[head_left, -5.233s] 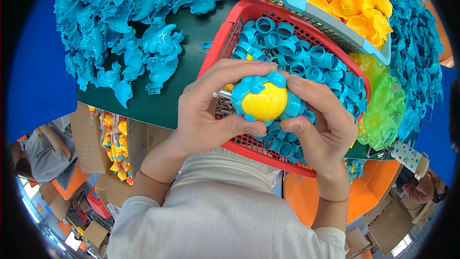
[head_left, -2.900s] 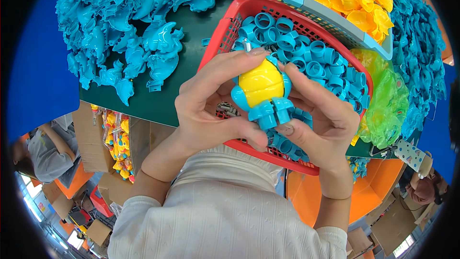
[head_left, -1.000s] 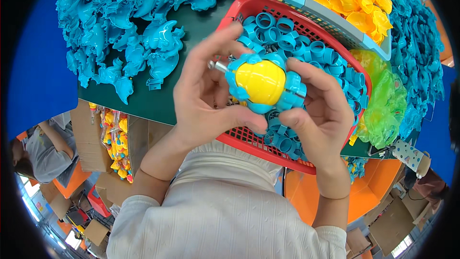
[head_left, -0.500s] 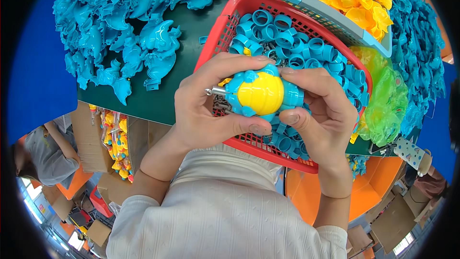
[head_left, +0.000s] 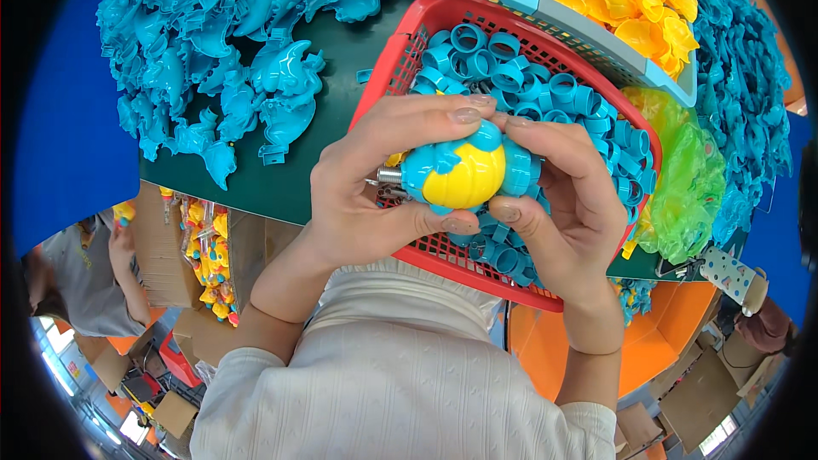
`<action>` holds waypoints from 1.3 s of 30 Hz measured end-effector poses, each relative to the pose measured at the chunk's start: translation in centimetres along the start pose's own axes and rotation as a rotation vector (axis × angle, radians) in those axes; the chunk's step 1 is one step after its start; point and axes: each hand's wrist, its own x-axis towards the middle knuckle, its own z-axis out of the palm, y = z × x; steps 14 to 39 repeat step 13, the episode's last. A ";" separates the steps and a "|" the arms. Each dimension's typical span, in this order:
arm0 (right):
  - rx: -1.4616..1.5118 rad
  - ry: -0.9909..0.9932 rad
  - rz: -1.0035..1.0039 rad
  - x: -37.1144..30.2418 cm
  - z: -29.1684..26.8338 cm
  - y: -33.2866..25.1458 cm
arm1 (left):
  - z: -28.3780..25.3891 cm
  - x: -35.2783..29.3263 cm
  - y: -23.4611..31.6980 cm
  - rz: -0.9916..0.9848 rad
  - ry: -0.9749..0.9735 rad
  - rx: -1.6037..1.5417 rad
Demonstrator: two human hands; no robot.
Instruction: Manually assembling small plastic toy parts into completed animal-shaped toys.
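Observation:
Between both hands is a glossy blue plastic toy figure with a rounded yellow belly (head_left: 469, 179), held above a red basket. My left hand (head_left: 362, 175) is closed on its left part, fingertips along the top edge and thumb beneath. A metal spring (head_left: 388, 175) sticks out of the toy's left end, beside my left palm. My right hand (head_left: 573, 192) grips the right end, where a short blue cylindrical part (head_left: 520, 172) shows between finger and thumb. The toy's underside is hidden.
The red basket (head_left: 388, 77) holds many blue rings (head_left: 562, 85) and some metal springs. Behind it stands a blue-grey basket (head_left: 545, 13) of yellow shells. Blue moulded parts (head_left: 204, 43) are heaped left and right. A green plastic bag (head_left: 686, 179) lies right. A co-worker (head_left: 85, 277) sits left.
The toy has turned a little between my hands, so its yellow belly now tilts and more blue shows along the top. Both hands keep their hold. The co-worker's arm at left has moved.

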 end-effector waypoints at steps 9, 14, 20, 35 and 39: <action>0.013 0.076 -0.011 0.0 0.0 0.0 | 0.2 -0.1 0.0 -0.002 -0.011 0.111; 0.160 0.045 0.035 0.1 -1.4 0.0 | -0.5 -0.8 0.4 -0.136 -0.068 0.125; 0.160 0.045 0.035 0.1 -1.4 0.0 | -0.5 -0.8 0.4 -0.136 -0.068 0.125; 0.160 0.045 0.035 0.1 -1.4 0.0 | -0.5 -0.8 0.4 -0.136 -0.068 0.125; 0.160 0.045 0.035 0.1 -1.4 0.0 | -0.5 -0.8 0.4 -0.136 -0.068 0.125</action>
